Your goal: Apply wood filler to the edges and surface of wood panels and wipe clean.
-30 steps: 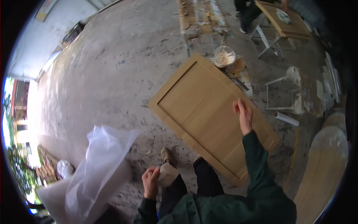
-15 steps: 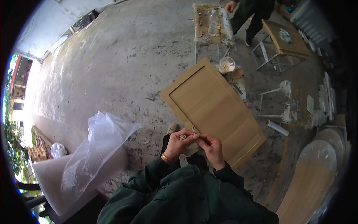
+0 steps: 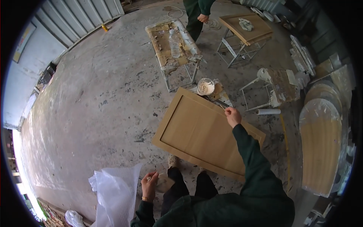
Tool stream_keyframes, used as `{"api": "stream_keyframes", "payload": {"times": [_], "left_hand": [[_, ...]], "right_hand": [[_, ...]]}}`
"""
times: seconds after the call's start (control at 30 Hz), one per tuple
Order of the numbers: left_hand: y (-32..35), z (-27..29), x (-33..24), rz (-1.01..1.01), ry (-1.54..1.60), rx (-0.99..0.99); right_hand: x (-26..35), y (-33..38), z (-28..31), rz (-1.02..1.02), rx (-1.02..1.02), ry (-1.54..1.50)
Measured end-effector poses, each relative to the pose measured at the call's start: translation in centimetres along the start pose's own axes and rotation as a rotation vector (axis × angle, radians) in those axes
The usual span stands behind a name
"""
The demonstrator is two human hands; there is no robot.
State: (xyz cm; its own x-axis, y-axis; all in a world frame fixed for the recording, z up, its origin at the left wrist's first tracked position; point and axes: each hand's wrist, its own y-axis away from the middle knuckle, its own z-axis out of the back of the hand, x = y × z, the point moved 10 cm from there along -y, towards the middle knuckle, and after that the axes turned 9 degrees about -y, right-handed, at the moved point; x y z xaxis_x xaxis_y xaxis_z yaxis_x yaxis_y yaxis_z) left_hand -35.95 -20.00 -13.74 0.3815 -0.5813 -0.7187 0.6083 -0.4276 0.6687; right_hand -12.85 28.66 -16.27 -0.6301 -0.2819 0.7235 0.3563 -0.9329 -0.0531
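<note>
Left hand (image 3: 149, 185) low by the knee, closed round a small pale pad (image 3: 163, 182); clear plastic sheeting (image 3: 115, 191) just left of it. Right hand (image 3: 232, 116) stretched forward, fingers pinched on a thin blade tool (image 3: 221, 103) at the far edge of the wooden door panel (image 3: 202, 133) lying flat. Just beyond that hand: tub of pale filler (image 3: 206, 86). Farther out, another person (image 3: 196, 13) beside a spattered tabletop (image 3: 174, 43).
</note>
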Motion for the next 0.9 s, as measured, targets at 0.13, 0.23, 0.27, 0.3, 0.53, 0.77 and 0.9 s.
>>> {"api": "stream_keyframes", "payload": {"times": [0.13, 0.23, 0.27, 0.3, 0.53, 0.77, 0.9], "left_hand": [[-1.4, 3.1, 4.0, 0.107, -0.050, -0.106], [-2.6, 3.4, 8.4, 0.243, 0.147, -0.187], [-2.7, 3.3, 8.3, 0.229, 0.094, -0.196], [-3.5, 3.0, 8.0, 0.213, 0.040, -0.198], [-12.1, 0.1, -1.9, -0.337, -0.730, -0.193], [-26.6, -5.1, -8.6, -0.577, -1.336, -0.048], [-29.3, -11.7, -6.3, -0.353, -1.375, 0.209]], "right_hand": [[-7.5, -5.9, -3.5, -0.219, 0.088, 0.237], [-8.0, -9.1, -5.6, -0.086, 0.033, 0.373], [-8.1, -9.2, -6.4, -0.111, 0.036, 0.326], [-7.5, -9.6, -6.2, -0.063, -0.043, 0.337], [-14.5, 5.3, 3.0, -0.058, -0.520, -0.302], [-37.6, 31.7, 12.7, -1.132, -0.402, 0.386], [-45.6, 40.4, 14.1, -1.241, -0.444, 0.206]]}}
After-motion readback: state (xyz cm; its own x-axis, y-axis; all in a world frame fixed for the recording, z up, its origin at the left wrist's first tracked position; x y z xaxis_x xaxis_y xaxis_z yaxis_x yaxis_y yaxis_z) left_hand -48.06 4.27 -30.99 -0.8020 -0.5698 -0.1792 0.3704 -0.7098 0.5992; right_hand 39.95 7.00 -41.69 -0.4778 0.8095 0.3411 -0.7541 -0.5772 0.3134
